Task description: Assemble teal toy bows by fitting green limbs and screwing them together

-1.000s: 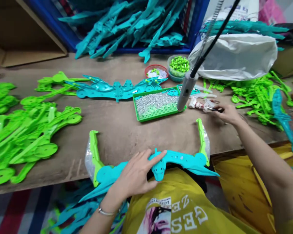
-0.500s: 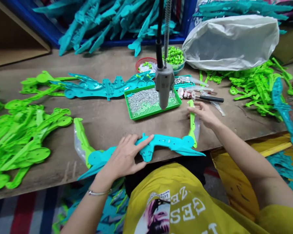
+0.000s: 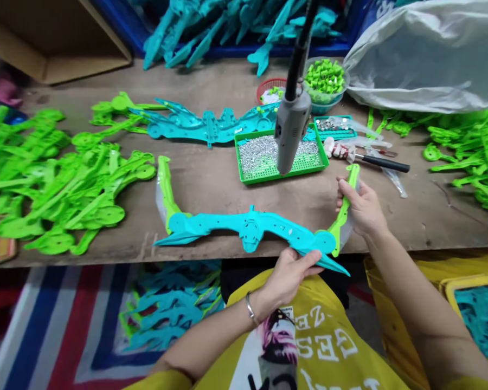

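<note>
A toy bow lies at the table's front edge, with a blue plastic body (image 3: 223, 223) and a green limb at each end. My left hand (image 3: 289, 275) has crossed to the bow's right end and closes on the pointed blue tip, thumb on top. My right hand (image 3: 364, 208) grips the right green limb (image 3: 342, 216) near its upper part, thumb in front and fingers around it. At the other end the left green limb (image 3: 167, 189) stands out from the body untouched. Clear plastic film shows beside both limbs.
A grey electric screwdriver (image 3: 291, 130) hangs over a green tray (image 3: 264, 177) of small metal screws. Green limbs (image 3: 65, 195) are heaped at left. A black-handled hammer (image 3: 384, 162), a bowl of green pieces (image 3: 325, 81) and another blue bow body (image 3: 187, 130) lie behind.
My left hand has moved from the bow's middle to its right blue tip and taken hold. My right hand has closed around the green limb; that end now sits tilted nearer me.
</note>
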`<move>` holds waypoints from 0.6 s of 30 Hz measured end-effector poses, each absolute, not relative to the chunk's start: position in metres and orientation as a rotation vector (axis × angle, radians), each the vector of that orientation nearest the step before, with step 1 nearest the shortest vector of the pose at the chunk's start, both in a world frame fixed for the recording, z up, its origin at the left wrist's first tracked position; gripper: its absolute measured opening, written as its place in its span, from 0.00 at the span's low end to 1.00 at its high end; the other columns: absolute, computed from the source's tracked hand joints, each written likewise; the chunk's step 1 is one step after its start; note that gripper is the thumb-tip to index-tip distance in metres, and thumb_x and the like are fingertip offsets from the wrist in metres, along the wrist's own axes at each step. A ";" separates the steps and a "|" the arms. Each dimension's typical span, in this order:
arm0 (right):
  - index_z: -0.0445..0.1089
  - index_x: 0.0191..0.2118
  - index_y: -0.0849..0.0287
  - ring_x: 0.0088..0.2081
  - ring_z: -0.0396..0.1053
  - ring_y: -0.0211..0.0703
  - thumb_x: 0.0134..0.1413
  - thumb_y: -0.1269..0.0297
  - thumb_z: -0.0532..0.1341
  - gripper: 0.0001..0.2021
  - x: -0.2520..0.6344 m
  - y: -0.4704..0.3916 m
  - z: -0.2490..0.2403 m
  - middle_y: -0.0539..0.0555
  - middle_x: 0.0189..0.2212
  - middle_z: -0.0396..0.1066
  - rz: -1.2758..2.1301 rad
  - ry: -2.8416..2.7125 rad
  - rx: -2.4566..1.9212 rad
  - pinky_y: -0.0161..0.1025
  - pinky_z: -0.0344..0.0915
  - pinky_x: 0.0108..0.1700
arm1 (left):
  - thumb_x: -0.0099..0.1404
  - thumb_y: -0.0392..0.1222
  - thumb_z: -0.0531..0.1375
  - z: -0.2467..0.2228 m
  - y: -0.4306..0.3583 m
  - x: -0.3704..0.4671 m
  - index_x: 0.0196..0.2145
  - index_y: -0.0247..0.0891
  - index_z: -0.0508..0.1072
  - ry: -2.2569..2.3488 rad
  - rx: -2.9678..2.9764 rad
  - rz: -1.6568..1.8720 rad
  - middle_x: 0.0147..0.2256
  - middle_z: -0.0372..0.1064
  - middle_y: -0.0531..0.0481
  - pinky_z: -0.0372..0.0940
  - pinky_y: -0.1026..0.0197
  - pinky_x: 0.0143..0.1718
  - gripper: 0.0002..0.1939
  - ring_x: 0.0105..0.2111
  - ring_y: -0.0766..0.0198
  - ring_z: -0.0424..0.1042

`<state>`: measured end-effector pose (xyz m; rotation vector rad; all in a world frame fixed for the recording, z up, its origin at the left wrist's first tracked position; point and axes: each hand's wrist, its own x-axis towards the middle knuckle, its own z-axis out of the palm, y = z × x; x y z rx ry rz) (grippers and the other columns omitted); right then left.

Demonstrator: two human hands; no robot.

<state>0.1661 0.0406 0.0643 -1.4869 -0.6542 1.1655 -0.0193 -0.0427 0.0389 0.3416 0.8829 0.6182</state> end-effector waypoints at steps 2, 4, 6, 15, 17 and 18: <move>0.70 0.44 0.57 0.19 0.63 0.29 0.42 0.47 0.73 0.27 0.164 0.039 0.063 0.41 0.21 0.65 1.115 -0.704 -1.483 0.28 0.65 0.19 | 0.48 0.51 0.76 0.039 -0.042 -0.018 0.36 0.33 0.78 0.889 0.309 0.635 0.40 0.78 0.44 0.72 0.56 0.42 0.23 0.40 0.58 0.77; 0.69 0.44 0.57 0.18 0.63 0.29 0.43 0.47 0.72 0.26 0.162 0.036 0.060 0.41 0.21 0.64 1.052 -0.706 -1.484 0.28 0.64 0.19 | 0.48 0.50 0.76 0.040 -0.043 -0.018 0.35 0.33 0.78 0.892 0.281 0.683 0.38 0.78 0.44 0.73 0.57 0.41 0.22 0.38 0.58 0.77; 0.67 0.43 0.56 0.19 0.63 0.30 0.46 0.47 0.71 0.24 0.158 0.031 0.056 0.40 0.21 0.63 0.928 -0.641 -1.474 0.28 0.64 0.20 | 0.48 0.51 0.76 0.040 -0.043 -0.016 0.34 0.33 0.78 0.905 0.260 0.746 0.37 0.78 0.45 0.74 0.56 0.40 0.22 0.37 0.58 0.77; 0.57 0.48 0.51 0.22 0.63 0.32 0.52 0.50 0.65 0.23 0.153 0.010 0.038 0.39 0.24 0.59 0.541 -0.443 -1.470 0.33 0.67 0.27 | 0.49 0.53 0.75 0.038 -0.031 0.003 0.40 0.35 0.76 0.920 0.271 0.794 0.40 0.78 0.47 0.75 0.57 0.39 0.26 0.35 0.61 0.78; 0.58 0.48 0.51 0.22 0.63 0.33 0.46 0.52 0.68 0.26 0.170 0.016 0.033 0.40 0.25 0.61 0.569 -0.428 -1.544 0.33 0.66 0.26 | 0.51 0.53 0.75 0.036 -0.029 0.009 0.40 0.34 0.76 0.874 0.302 0.737 0.41 0.78 0.45 0.74 0.56 0.44 0.26 0.38 0.60 0.78; 0.59 0.48 0.52 0.23 0.63 0.34 0.43 0.52 0.69 0.27 0.182 0.018 0.029 0.41 0.26 0.62 0.582 -0.436 -1.598 0.34 0.66 0.26 | 0.51 0.53 0.74 0.036 -0.029 0.010 0.41 0.33 0.76 0.845 0.311 0.702 0.41 0.78 0.43 0.74 0.55 0.45 0.26 0.38 0.59 0.79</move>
